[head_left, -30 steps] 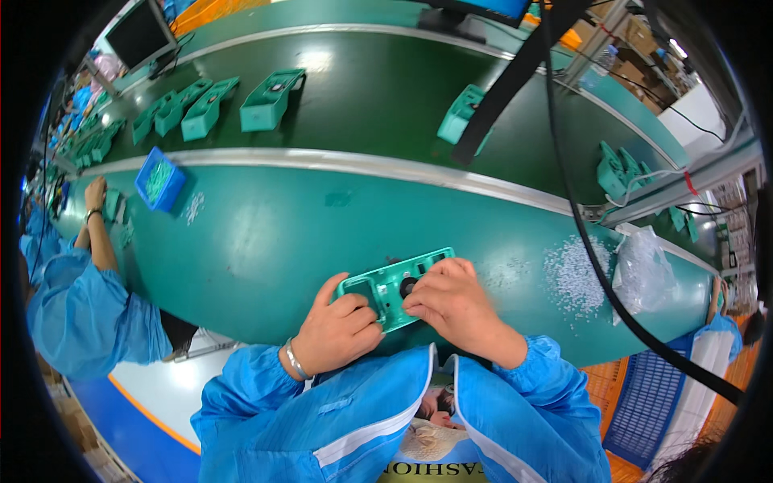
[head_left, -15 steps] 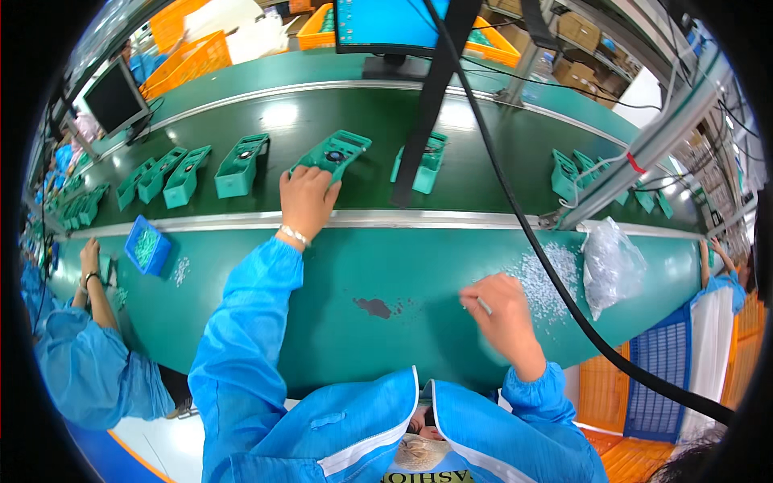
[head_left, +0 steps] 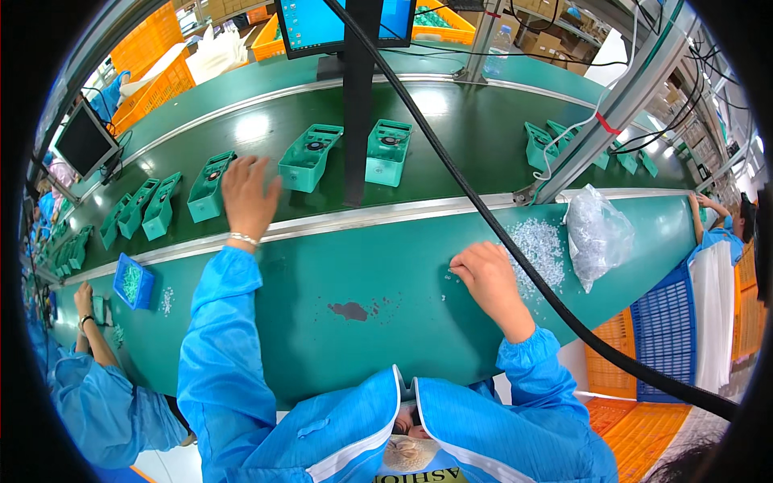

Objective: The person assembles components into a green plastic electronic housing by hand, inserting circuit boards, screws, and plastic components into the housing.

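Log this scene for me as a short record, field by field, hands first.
Left hand: open, nothing visibly held, beside a green case
Right hand: fingers curled over the bench; grip unclear
Belt: more green cases, spaced along it
Bench, right: small pale pieces, clear bag
Bench, left: blue bin with green pieces
Beyond belt: lit monitor

Brightly lit; glaring on the dark conveyor (head_left: 495,137) toward 10:30 and 12:30; softly shadowed on the worktop (head_left: 386,274) toward 4:30; slightly blurred at the left hand (head_left: 249,201); bowed and black-rimmed toward 3:00 and 9:00.
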A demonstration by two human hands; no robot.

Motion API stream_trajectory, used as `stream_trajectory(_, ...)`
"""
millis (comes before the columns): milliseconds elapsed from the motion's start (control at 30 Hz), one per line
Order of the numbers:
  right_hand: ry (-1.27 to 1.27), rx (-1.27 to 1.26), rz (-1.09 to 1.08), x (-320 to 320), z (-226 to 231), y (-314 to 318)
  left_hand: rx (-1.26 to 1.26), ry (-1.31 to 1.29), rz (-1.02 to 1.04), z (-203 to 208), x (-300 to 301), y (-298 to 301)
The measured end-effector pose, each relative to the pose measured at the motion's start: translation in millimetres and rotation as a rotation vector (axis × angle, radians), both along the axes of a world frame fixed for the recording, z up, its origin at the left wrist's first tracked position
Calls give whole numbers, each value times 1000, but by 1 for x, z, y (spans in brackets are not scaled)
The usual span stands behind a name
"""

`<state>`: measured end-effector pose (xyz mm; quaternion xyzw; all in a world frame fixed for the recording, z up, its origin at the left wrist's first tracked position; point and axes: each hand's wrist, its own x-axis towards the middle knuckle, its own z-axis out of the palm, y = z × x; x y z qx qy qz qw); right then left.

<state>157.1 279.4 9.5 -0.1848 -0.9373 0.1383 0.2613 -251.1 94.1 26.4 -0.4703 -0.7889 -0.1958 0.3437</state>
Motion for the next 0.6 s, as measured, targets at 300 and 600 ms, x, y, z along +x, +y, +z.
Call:
stream_trajectory(300, -26, 161, 10, -6, -3, -2, -74, 26, 250, -9, -48, -77)
stream_trajectory(600, -60, 224, 27, -8, -3, -4, -141, -37, 305, -16, -62, -79)
